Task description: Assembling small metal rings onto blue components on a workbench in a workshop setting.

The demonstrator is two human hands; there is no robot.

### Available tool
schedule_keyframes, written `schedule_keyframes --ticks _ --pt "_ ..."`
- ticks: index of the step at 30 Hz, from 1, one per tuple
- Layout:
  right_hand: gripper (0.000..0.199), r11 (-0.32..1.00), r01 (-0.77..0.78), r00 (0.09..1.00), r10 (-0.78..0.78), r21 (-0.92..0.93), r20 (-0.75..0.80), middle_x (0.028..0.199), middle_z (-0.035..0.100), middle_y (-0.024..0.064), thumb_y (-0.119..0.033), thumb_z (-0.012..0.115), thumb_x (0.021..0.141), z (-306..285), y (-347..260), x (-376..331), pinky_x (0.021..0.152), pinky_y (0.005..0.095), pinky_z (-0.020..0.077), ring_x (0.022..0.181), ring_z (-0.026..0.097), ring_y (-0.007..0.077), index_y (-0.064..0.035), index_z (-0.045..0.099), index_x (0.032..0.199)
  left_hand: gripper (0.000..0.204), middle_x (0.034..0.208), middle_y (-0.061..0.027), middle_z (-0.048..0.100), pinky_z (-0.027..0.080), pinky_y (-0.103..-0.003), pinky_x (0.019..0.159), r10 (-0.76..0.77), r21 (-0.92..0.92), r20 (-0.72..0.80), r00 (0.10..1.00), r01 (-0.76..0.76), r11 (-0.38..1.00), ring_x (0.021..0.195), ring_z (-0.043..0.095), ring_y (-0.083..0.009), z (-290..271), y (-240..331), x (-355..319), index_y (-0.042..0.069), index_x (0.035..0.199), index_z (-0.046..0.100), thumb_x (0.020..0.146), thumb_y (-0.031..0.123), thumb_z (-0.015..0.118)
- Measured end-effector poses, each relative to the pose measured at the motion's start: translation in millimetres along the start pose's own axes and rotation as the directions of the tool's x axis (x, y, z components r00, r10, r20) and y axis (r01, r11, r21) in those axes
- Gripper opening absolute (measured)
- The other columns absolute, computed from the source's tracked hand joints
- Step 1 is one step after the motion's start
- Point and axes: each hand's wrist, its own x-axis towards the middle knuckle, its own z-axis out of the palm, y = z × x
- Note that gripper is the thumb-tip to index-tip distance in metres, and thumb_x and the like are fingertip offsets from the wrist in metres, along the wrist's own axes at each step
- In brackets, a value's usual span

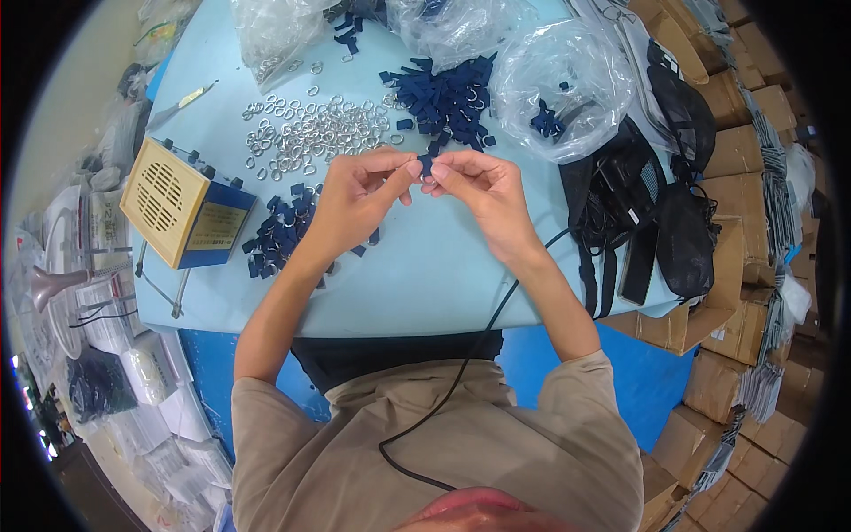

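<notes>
One navy cloth strip, pinched between left hand and right hand. Probably light, soft; best held by edges.

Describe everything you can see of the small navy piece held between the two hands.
The navy piece is small, dark blue and matte, and looks like fabric strap. Thumb and fingertips of both the left hand and the right hand pinch it from either side, over the light blue table. It sits on the person's side of the heap of navy strips. The fingers cover its ends, and whether a metal ring is threaded on it is too small to tell.
</notes>
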Motion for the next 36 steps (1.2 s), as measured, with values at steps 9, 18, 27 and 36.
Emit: schedule_keyframes --ticks 9,18,27,36 --pt "0.017 0.986 -0.075 0.997 0.072 0.152 0.03 0.098 0.075 0.0116 -0.009 0.072 0.097 -7.3 -3.2 0.1 0.088 0.0332 0.0568 0.091 0.073 0.0207 0.0021 0.072 0.11 0.024 0.092 -0.0055 0.072 0.047 -0.024 0.063 -0.056 -0.045 -0.004 0.998 0.055 0.997 0.073 0.062 -0.0104 3.3 -4.7 4.2 -0.004 0.11 0.076 0.101 0.017 0.069" --pt "0.021 0.255 0.347 0.472 -0.879 -0.902 -0.067 0.093 0.071 0.0104 -0.002 0.078 0.087 -35.4 -43.4 18.0 0.08 0.0321 0.0568 0.082 0.07 0.0218 0.0 0.072 0.106 0.022 0.088 -0.0066 0.072 0.049 -0.023 0.064 -0.006 0.028 -0.079 0.997 0.008 1.0 0.073 0.062 -0.0098 3.7 -6.3 4.1 -0.001 0.107 0.077 0.1 0.018 0.07" --pt "0.029 0.322 0.193 0.911 -0.41 -0.927 0.048 0.097 0.067 0.0167 -0.002 0.076 0.083 -47.4 -35.6 -5.2 0.076 0.0387 0.054 0.078 0.066 0.0272 0.0011 0.071 0.111 0.02 0.086 -0.0027 0.07 0.044 -0.022 0.062 -0.028 0.084 -0.043 0.999 0.031 0.996 0.07 0.058 -0.0078 5.8 -14.3 6.9 -0.001 0.108 0.077 0.101 0.017 0.069" --pt "0.02 0.217 0.074 0.975 -0.22 -0.973 0.025 0.09 0.066 0.0193 0.003 0.073 0.08 -47.9 -30.1 -18.4 0.077 0.0417 0.0544 0.083 0.069 0.0353 0.0026 0.072 0.1 0.02 0.085 -0.0028 0.071 0.047 -0.022 0.064 -0.072 0.133 -0.012 0.997 0.073 0.988 0.071 0.06 -0.008 5.6 -16.1 6.3 0.0 0.106 0.077 0.1 0.017 0.07"
